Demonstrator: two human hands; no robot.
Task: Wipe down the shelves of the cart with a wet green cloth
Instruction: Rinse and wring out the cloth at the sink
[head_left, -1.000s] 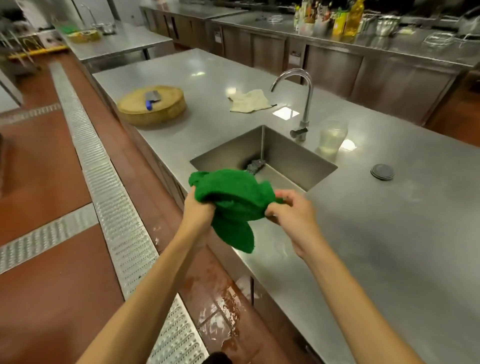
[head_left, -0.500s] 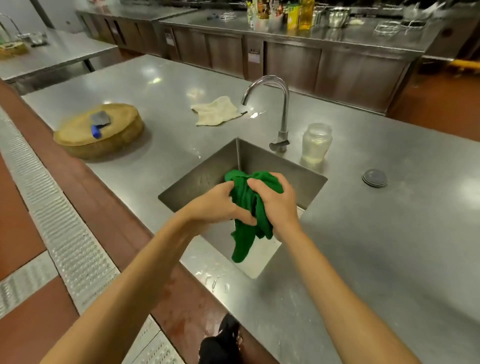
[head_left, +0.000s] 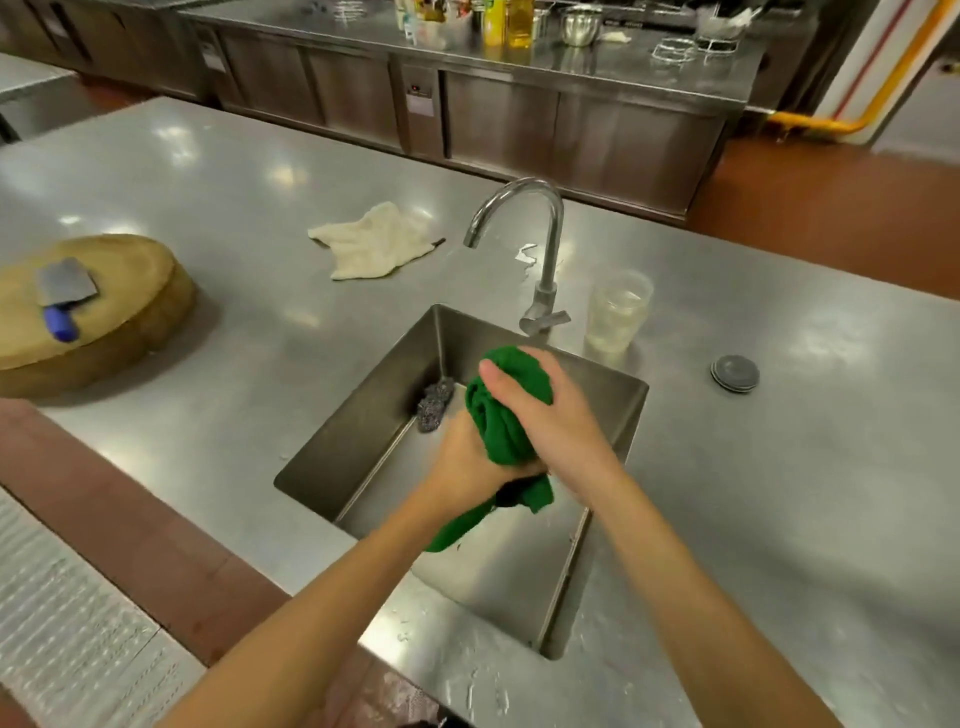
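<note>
Now at the sink (head_left: 363, 426), both hands are closed round the green cloth (head_left: 493, 426): the left hand (head_left: 462, 460) grips its lower part from beneath, the right hand (head_left: 553, 415) wraps over the top with the thumb laid across the bunched fabric, and a tail of cloth hangs down into the basin. The bundle is held above the sink, in front of the tap (head_left: 548, 244), from which no water can be seen running. A steel scourer (head_left: 435, 402) lies at the far left of the basin; a clear plastic cup (head_left: 615, 312) stands on the counter (head_left: 779, 493) just beside the tap, a white rag (head_left: 374, 247) lies further back, and a cleaver (head_left: 65, 283) rests on a round chopping block (head_left: 119, 322) at far left. By the look of the grip, the cloth is being wrung out, a preparatory step. The cart is not in view, so none of its shelves can be judged wiped; the wiping itself appears to lie wholly ahead
</note>
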